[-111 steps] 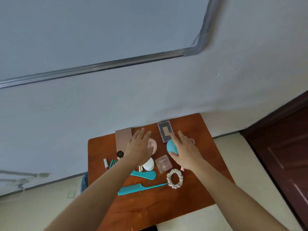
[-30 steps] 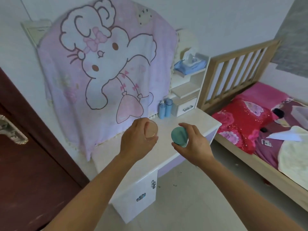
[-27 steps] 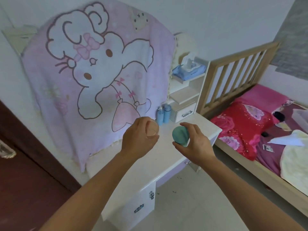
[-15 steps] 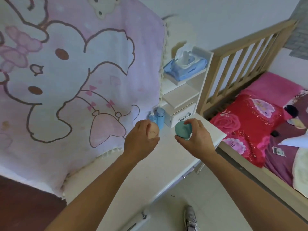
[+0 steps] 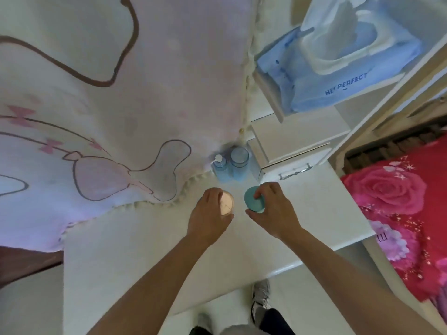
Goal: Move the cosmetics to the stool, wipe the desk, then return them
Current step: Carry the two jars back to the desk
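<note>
Seen from above, a person's two bare hands reach out over a white worktop (image 5: 145,250). The left hand (image 5: 209,220) is curled around a round, pale pink compact (image 5: 227,203). Its fingers wrap the left and lower edge, and the flat pink face shows to the right of the knuckles. The right hand (image 5: 273,211) is closed on a round teal container (image 5: 252,200). The thumb lies under the container's lower edge and the fingers (image 5: 263,191) press over its top right side, so its smooth teal face shows to the left of the hand. Both items sit low over the worktop; whether they touch it cannot be told. The two items are near each other but apart.

Just beyond the hands, at the back of the worktop, stand two light blue bottles (image 5: 231,165), one with a white pump top. To their right is a small white drawer unit (image 5: 290,153), and on a shelf above it lies a blue pack of wipes (image 5: 338,66). A pink cartoon blanket (image 5: 96,93) hangs across the left. A red floral bedcover (image 5: 399,201) lies at the right.
</note>
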Action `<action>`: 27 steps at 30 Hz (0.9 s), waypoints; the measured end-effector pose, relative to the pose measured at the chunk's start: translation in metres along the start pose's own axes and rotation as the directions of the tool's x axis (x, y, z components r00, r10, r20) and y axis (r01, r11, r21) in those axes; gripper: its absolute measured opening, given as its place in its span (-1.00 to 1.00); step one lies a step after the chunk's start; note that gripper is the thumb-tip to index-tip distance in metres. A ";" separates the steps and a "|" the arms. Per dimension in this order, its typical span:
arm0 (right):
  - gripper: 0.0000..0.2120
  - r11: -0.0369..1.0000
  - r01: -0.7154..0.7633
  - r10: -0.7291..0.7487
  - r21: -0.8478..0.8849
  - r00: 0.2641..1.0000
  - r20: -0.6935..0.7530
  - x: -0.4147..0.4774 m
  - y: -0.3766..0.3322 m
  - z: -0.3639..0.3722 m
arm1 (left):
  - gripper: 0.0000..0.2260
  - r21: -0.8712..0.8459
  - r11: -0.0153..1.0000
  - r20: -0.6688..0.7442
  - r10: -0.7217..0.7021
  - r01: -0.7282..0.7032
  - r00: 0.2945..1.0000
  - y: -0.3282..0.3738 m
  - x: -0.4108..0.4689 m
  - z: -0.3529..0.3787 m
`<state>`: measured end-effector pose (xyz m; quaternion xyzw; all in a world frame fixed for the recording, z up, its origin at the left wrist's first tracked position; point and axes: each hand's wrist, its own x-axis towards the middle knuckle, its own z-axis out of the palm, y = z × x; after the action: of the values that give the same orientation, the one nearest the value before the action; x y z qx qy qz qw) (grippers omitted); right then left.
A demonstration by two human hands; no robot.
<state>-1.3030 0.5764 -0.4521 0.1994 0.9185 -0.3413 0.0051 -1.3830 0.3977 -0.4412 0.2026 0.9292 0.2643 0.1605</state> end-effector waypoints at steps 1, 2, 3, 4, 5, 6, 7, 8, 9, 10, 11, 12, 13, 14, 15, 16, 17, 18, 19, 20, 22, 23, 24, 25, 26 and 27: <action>-0.55 1.000 -0.003 0.003 0.007 1.000 0.018 0.006 0.005 0.006 | -0.49 0.001 1.000 -0.001 -0.012 0.012 1.000 -0.001 0.005 0.008; -0.55 1.000 -0.009 0.009 0.018 0.999 0.036 0.012 0.010 0.012 | -0.49 0.002 1.000 -0.002 -0.019 0.019 1.000 -0.003 0.010 0.016; -0.55 0.999 -0.014 0.013 0.031 0.998 0.055 0.016 0.014 0.018 | -0.49 0.000 1.000 0.001 -0.023 0.023 1.000 -0.006 0.016 0.024; -0.55 0.999 -0.012 0.009 0.046 0.998 0.069 0.020 0.018 0.023 | -0.49 -0.004 1.000 0.006 -0.023 0.023 1.000 -0.008 0.021 0.031; -0.56 0.998 -0.003 -0.001 0.059 0.997 0.077 0.023 0.021 0.029 | -0.49 -0.006 1.000 0.011 -0.019 0.019 1.000 -0.010 0.026 0.038; -0.57 0.998 0.008 -0.013 0.066 0.997 0.082 0.027 0.023 0.034 | -0.49 -0.005 1.000 0.012 -0.009 0.009 1.000 -0.013 0.032 0.044; -0.57 0.998 0.017 -0.022 0.064 0.996 0.089 0.032 0.025 0.038 | -0.49 0.004 1.000 0.011 0.006 -0.006 1.000 -0.016 0.038 0.051; -0.57 0.998 0.022 -0.027 0.053 0.995 0.094 0.036 0.027 0.042 | -0.48 0.020 1.000 0.009 0.019 -0.020 1.000 -0.019 0.043 0.057; -0.57 0.999 0.023 -0.027 0.044 0.995 0.093 0.040 0.028 0.045 | -0.47 0.038 0.999 0.006 0.030 -0.030 1.000 -0.022 0.047 0.062; -0.57 0.999 0.020 -0.024 0.044 0.996 0.086 0.043 0.028 0.047 | -0.46 0.052 0.998 0.000 0.038 -0.038 0.999 -0.024 0.051 0.066; -0.57 0.999 0.017 -0.021 0.051 0.997 0.075 0.045 0.029 0.049 | -0.44 0.061 0.997 -0.004 0.048 -0.047 0.999 -0.027 0.054 0.070; -0.57 0.998 0.019 -0.023 0.056 0.997 0.068 0.047 0.030 0.052 | -0.42 0.066 0.996 -0.003 0.055 -0.055 0.998 -0.030 0.056 0.074; -0.58 0.998 0.023 -0.027 0.054 0.997 0.067 0.049 0.032 0.054 | -0.41 0.067 0.996 0.003 0.058 -0.058 0.998 -0.032 0.059 0.077; -0.59 0.999 0.027 -0.030 0.045 0.997 0.070 0.049 0.033 0.056 | -0.41 0.065 0.996 0.010 0.057 -0.058 0.998 -0.034 0.060 0.079; -0.59 0.999 0.030 -0.033 0.037 0.997 0.070 0.049 0.035 0.058 | -0.41 0.062 0.997 0.014 0.053 -0.054 0.999 -0.036 0.062 0.081; -0.60 0.999 0.032 -0.034 0.035 0.997 0.063 0.048 0.036 0.061 | -0.41 0.061 0.997 0.014 0.050 -0.051 0.999 -0.037 0.063 0.083; -0.61 0.999 0.034 -0.036 0.034 0.998 0.050 0.048 0.037 0.063 | -0.42 0.067 0.996 0.014 0.052 -0.053 0.999 -0.038 0.063 0.084; -0.62 0.999 0.035 -0.036 0.027 0.999 0.038 0.048 0.037 0.065 | -0.43 0.083 0.995 0.017 0.060 -0.061 0.998 -0.038 0.063 0.085; -0.62 0.999 0.033 -0.034 0.008 0.999 0.030 0.047 0.036 0.066 | -0.44 0.098 0.993 0.019 0.070 -0.072 0.997 -0.038 0.063 0.085; -0.62 0.999 0.029 -0.029 -0.020 0.999 0.027 0.047 0.035 0.066 | -0.45 0.109 0.991 0.020 0.080 -0.082 0.997 -0.038 0.063 0.085; -0.59 0.997 0.022 -0.020 -0.080 0.999 0.032 0.046 0.032 0.065 | -0.46 0.122 0.988 0.035 0.090 -0.094 0.995 -0.037 0.063 0.082; -0.57 0.994 0.023 -0.018 -0.109 0.999 0.042 0.044 0.030 0.063 | -0.46 0.146 0.985 0.054 0.090 -0.097 0.995 -0.037 0.062 0.079; -0.54 0.990 0.025 -0.016 -0.136 0.998 0.060 0.042 0.027 0.060 | -0.44 0.190 0.976 0.078 0.092 -0.105 0.993 -0.037 0.061 0.075; -0.51 0.987 0.030 -0.016 -0.161 0.996 0.083 0.039 0.024 0.057 | -0.41 0.243 0.963 0.097 0.098 -0.119 0.990 -0.037 0.060 0.070; -0.49 0.981 0.043 -0.024 -0.187 0.994 0.103 0.035 0.020 0.052 | -0.39 0.279 0.951 0.102 0.110 -0.134 0.989 -0.037 0.057 0.062; -0.48 0.974 0.069 -0.044 -0.216 0.992 0.117 0.032 0.015 0.047 | -0.39 0.300 0.942 0.094 0.125 -0.148 0.988 -0.037 0.053 0.053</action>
<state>-1.3325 0.5686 -0.5021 0.1520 0.9542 -0.2483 0.0684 -1.4180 0.4158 -0.5146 0.2983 0.9361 0.1199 0.1428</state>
